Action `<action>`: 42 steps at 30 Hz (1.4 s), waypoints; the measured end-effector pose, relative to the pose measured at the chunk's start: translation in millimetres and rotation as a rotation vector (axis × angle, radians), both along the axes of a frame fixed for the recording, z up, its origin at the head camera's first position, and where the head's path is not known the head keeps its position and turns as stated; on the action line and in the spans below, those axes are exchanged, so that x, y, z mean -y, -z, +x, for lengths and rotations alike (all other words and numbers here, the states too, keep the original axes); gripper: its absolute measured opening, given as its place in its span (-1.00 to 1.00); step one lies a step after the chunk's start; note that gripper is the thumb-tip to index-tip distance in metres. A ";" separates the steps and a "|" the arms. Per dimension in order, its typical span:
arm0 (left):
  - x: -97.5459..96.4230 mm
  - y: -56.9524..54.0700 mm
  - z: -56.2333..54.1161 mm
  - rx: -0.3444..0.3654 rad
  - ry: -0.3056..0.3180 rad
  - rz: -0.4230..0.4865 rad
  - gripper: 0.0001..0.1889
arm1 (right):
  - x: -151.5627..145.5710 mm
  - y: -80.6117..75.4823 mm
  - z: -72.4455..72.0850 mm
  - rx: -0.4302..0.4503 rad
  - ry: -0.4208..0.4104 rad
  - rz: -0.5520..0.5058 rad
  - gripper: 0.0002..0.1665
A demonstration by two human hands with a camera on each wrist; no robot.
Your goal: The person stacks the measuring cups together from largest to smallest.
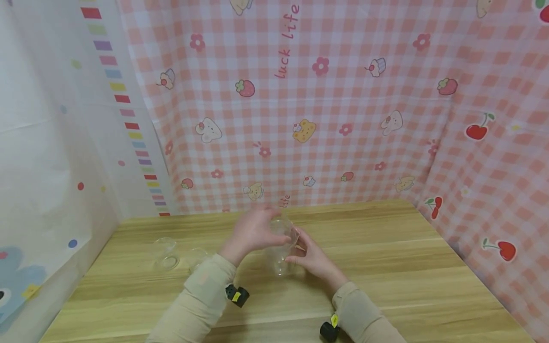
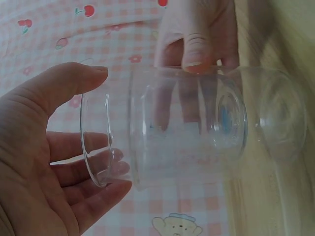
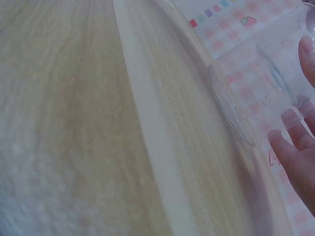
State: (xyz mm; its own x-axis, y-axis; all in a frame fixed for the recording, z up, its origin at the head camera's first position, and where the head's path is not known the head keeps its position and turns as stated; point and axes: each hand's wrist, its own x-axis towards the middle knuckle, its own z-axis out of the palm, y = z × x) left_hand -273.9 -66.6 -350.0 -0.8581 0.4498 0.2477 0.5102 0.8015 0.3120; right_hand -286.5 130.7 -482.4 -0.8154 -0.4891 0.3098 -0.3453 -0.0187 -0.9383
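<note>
Clear cups (image 1: 280, 228) are between the two hands above the table; in the left wrist view the clear walls (image 2: 167, 128) overlap, as if one cup sits inside another. My left hand (image 1: 255, 231) holds the rim end, thumb on one side and fingers (image 2: 101, 204) curled round the other. Lower down, my right hand (image 1: 315, 257) grips the clear wall between thumb and fingers; in the left wrist view its thumb presses the side. The right wrist view shows the cup's base end (image 3: 231, 108) and part of the right hand (image 3: 300, 152). How deep the nesting goes I cannot tell.
Two more clear cups stand on the wooden table (image 1: 386, 271) at the left: one farther out (image 1: 167, 255), the other (image 1: 197, 257) partly behind the left forearm. Patterned cloth (image 1: 300, 105) hangs behind and at both sides of the table.
</note>
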 end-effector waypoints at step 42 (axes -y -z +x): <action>-8.0 35.8 11.1 -0.184 0.004 -0.037 -0.38 | -3.5 9.6 -3.1 -0.078 -0.045 -0.034 0.03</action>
